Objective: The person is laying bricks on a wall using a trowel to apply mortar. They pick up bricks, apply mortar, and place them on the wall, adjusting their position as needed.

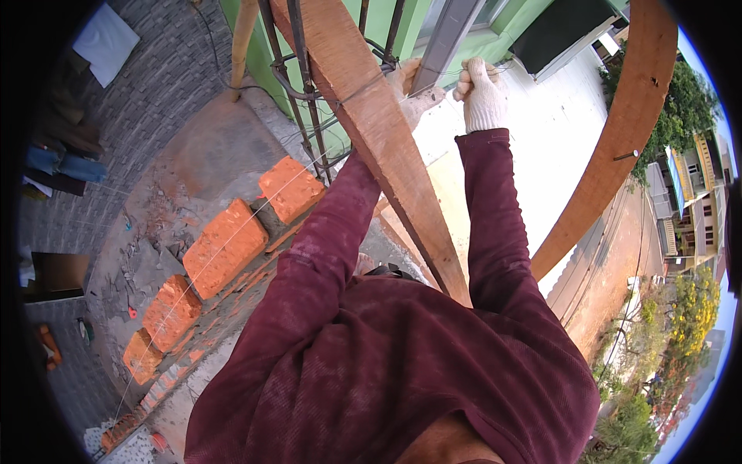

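A wooden beam (363, 131) runs diagonally up between my arms, beside dark steel rebar (301, 93) with tie rings and loose wire. My left hand (415, 104), in a pale glove, is at the beam's right side near the rebar, partly hidden by the wood; whether it grips anything is unclear. To its right, my right hand (479, 91), in a white knit glove, is closed on a thin wire (501, 69). A grey post (437, 46) stands just beyond both hands, against a green wall (510, 19).
Several orange bricks (224, 247) lie along a taut string on a low wall at left, above a grey paved area (154, 93) with cloth items. A second board (587, 201) with a protruding nail spans the right. Far right, a street drops away below, with trees and buildings.
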Tool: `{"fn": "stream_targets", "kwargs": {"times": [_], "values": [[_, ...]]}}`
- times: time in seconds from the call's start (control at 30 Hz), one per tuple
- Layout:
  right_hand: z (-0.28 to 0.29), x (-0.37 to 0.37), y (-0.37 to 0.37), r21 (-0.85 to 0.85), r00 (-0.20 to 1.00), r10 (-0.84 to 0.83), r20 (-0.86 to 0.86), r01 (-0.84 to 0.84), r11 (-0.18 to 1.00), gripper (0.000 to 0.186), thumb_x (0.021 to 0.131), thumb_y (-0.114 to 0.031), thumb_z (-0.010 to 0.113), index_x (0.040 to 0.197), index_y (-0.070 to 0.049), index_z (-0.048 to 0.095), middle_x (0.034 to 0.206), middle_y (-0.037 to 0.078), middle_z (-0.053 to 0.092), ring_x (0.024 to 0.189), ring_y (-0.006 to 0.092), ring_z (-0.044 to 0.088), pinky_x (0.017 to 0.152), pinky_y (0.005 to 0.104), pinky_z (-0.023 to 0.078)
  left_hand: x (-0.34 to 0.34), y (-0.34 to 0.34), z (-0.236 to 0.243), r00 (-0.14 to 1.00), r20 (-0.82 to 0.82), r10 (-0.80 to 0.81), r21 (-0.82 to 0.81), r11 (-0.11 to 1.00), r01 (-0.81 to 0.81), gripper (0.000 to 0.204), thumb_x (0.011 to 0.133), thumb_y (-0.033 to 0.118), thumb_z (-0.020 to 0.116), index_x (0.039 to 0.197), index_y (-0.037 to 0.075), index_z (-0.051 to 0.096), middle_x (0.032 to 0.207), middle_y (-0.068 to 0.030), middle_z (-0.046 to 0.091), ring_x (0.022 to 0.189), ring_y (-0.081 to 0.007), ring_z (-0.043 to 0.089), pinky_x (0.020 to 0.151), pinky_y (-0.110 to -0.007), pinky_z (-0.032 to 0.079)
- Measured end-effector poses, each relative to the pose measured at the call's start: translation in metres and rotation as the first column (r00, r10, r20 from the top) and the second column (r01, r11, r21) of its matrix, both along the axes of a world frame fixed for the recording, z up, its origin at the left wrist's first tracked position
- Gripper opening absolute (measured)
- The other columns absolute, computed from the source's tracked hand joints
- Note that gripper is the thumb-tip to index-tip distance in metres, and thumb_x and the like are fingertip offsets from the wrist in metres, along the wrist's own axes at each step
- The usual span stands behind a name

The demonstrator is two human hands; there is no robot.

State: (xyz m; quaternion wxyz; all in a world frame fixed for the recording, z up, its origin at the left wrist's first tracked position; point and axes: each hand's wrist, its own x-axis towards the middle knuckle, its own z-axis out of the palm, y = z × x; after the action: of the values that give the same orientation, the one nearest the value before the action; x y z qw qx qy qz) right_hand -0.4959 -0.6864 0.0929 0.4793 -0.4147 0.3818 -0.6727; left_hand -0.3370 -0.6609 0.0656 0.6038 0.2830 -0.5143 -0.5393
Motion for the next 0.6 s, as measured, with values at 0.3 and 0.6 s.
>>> {"fn": "stream_targets", "kwargs": {"times": [0.3,0.6], "values": [[0.021,-0.014,-0.093,0.117,0.721,0.454,-0.523,-0.468,0.876,0.028,0.103,-0.020,0.062,0.115,0.005,0.066,0.075,0.000,0.057,0.061,0.0100,0.050,0.054,0.0279,0.040,-0.021,-0.013,-0.022,0.987,-0.023,0.156,-0.058,0.986,-0.157,0.066,0.087,-0.001,0.079,0.144,-0.004,0.045,0.136,-0.0173,0.060,0.125,-0.0245,0.060,0.104,-0.037,0.053],[0.031,0.017,-0.123,0.089,0.454,0.480,-0.751,-0.651,0.754,0.038,0.102,-0.044,0.065,0.098,-0.008,0.079,0.077,-0.003,0.061,0.073,0.0098,0.055,0.063,0.0296,0.045,-0.023,-0.009,-0.039,0.970,-0.117,0.214,-0.095,0.970,-0.225,0.047,0.101,0.010,0.067,0.141,-0.005,0.047,0.133,-0.0173,0.061,0.122,-0.0217,0.060,0.107,-0.035,0.048]]}}
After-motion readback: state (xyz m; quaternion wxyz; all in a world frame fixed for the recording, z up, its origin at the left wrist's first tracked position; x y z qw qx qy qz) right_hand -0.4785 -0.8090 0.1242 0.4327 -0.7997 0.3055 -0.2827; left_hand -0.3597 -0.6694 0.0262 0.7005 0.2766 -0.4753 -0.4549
